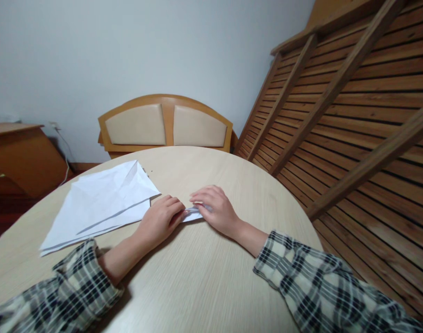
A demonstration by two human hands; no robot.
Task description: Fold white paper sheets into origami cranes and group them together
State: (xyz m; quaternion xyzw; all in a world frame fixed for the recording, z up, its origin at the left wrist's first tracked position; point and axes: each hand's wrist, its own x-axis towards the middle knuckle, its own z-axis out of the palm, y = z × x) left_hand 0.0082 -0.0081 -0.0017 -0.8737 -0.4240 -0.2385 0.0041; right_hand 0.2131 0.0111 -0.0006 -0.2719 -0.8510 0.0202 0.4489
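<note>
A small folded piece of white paper (193, 213) lies on the round wooden table (204, 282), mostly hidden beneath my two hands. My left hand (160, 221) rests on its left end, fingers curled down and pressed onto it. My right hand (215, 209) covers its right end, fingers laid together over the paper and pointing left. Only a narrow strip of the paper shows between the hands. Both forearms wear plaid sleeves.
A stack of white sheets (100, 203), one with fold creases, lies left of my hands. A wooden chair (166, 125) stands at the table's far edge. Slatted wooden panels (353, 115) lean on the right. A wooden cabinet (17, 152) stands at the left wall.
</note>
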